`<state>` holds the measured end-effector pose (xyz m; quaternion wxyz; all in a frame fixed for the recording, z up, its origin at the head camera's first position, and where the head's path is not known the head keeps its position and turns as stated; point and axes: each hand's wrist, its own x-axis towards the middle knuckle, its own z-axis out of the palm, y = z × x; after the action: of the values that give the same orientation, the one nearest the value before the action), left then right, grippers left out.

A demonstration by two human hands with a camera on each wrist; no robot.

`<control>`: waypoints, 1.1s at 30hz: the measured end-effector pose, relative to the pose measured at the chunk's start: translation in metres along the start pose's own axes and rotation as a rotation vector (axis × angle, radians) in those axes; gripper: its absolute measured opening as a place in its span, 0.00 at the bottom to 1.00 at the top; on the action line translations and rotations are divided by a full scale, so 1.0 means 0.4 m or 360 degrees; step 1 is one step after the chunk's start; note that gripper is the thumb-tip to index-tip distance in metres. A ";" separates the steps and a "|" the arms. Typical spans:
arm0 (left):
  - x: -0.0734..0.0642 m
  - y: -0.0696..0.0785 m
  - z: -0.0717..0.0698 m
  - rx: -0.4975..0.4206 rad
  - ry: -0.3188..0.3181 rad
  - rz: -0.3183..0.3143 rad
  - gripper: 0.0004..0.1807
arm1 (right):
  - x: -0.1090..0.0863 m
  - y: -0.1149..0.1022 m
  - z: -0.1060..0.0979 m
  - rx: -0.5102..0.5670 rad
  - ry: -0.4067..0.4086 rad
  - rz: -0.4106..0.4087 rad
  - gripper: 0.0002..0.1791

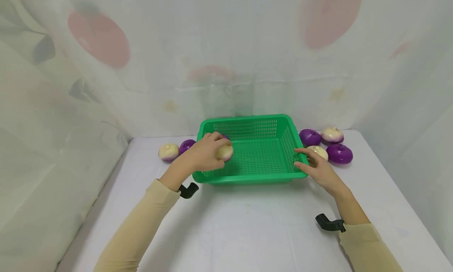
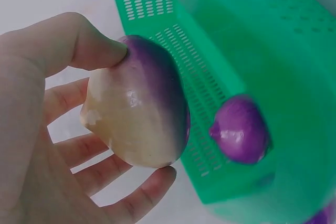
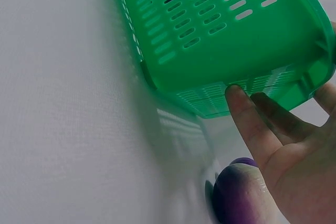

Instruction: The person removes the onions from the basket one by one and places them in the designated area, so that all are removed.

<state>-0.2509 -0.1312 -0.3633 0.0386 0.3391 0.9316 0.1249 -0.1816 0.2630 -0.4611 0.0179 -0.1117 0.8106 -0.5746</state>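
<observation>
In the head view my left hand [image 1: 207, 152] grips a cream-and-purple onion [image 1: 225, 152] above the left end of a green plastic basket [image 1: 247, 180]. The left wrist view shows the thumb and fingers round this onion [image 2: 136, 103], its purple half turned toward the basket. A purple onion [image 2: 241, 129] lies inside the basket, partly hidden behind my left hand in the head view. My right hand [image 1: 320, 171] holds the basket's right rim. In the right wrist view some of its fingers [image 3: 252, 124] touch the perforated wall [image 3: 210, 51] from outside.
Left of the basket sit a cream onion [image 1: 168, 152] and a purple onion [image 1: 186, 146]. Beyond its right side stand two purple onions [image 1: 339, 154] and two cream ones [image 1: 332, 135], one partly behind my right hand. A white cloth covers the table [image 1: 247, 224]; a printed curtain [image 1: 226, 47] hangs behind.
</observation>
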 end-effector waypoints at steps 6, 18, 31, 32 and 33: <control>-0.033 -0.023 -0.032 -0.0020 0.0056 -0.0059 0.31 | 0.000 0.001 -0.001 -0.0007 0.0003 0.0002 0.30; -0.092 -0.083 -0.072 -0.0078 0.0190 -0.0141 0.28 | 0.000 0.001 -0.001 -0.0022 0.0001 0.0011 0.31; -0.131 -0.156 -0.058 -0.0029 0.0189 -0.0276 0.28 | 0.001 0.003 -0.002 -0.0021 -0.0006 0.0029 0.31; -0.134 -0.160 -0.056 -0.0029 0.0186 -0.0289 0.29 | 0.001 0.003 -0.003 -0.0024 -0.0005 0.0027 0.31; -0.136 -0.165 -0.054 -0.0030 0.0185 -0.0302 0.29 | 0.001 0.003 -0.003 -0.0025 -0.0005 0.0027 0.30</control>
<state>-0.2537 -0.2194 -0.3602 -0.0008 0.2411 0.9590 0.1488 -0.1822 0.2644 -0.4619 0.0230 -0.1059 0.8159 -0.5680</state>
